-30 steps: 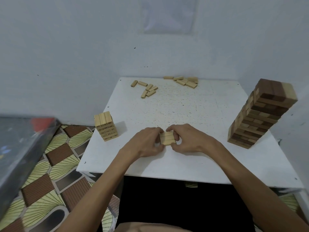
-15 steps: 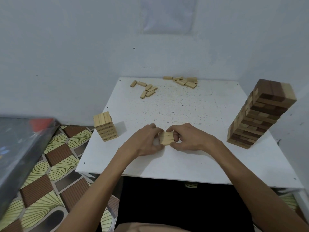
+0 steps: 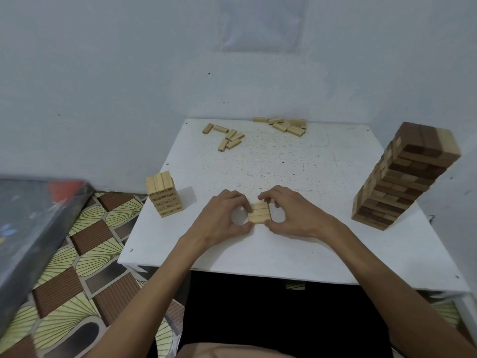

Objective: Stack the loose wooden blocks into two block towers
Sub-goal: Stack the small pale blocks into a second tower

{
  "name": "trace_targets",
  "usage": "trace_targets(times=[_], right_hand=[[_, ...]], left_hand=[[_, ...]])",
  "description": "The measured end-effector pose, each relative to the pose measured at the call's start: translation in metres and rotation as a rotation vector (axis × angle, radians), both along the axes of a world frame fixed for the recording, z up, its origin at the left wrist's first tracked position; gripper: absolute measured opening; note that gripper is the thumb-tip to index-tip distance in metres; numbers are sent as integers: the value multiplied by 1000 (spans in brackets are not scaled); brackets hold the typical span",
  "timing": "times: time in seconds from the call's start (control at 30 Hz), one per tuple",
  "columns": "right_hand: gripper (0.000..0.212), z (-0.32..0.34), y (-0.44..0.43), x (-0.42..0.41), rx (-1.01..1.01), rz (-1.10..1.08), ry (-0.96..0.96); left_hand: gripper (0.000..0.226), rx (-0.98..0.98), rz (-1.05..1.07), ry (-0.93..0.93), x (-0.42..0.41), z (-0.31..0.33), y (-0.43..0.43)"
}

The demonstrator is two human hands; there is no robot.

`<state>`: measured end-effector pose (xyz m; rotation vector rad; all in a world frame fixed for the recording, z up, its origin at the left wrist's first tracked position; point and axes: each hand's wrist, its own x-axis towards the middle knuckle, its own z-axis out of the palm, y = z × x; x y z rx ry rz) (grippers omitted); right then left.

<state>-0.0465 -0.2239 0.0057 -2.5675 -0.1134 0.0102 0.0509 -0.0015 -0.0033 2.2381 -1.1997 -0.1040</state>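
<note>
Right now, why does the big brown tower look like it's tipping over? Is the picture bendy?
Head view: probably yes, the wide lens bends the edges: the tall tower tilts outward to the right, the small tower to the left. Head view: the grey thing at the left edge is blurry; the row of blocks pinched by the left hand and right hand looks sharp.

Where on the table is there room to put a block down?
Biggest bare patch: middle of the table, between the far loose blocks and the block layer. Also bare: between right hand and tall tower, between left hand and small tower. Crowded: the far edge, and where both hands pinch that layer.
</note>
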Motion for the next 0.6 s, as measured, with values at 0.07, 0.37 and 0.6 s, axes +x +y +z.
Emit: trace_targets(times=[0.07,0.37,0.6], right_hand=[[45,-2,-1,-2,-3,13,-40],[29,-8,-3,-7,-12,17,-136],[29,-8,-3,-7,33,34,-148]], left_hand=[[28,7,-13,-16,1,0,-1],[26,29,-42,-10,-1,-3,-1],[32,3,-12,42,-4,2,-5]])
